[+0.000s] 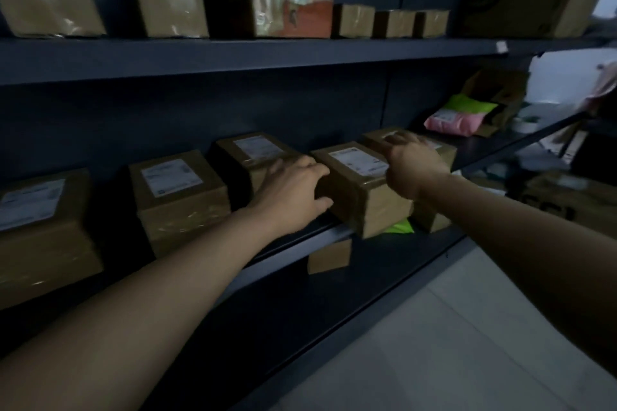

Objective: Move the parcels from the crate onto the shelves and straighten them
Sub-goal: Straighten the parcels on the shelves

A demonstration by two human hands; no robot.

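Left hand (293, 190) clamped round the labelled parcel's (359, 183) left side, right hand (412, 162) over its right edge, grip unclear, middle shelf (334, 234)

White shipping labels (172, 175) atop cardboard parcels (182, 213): print blurred, unreadable. Small white tag (500, 45) on upper shelf edge (267, 55): likewise illegible.
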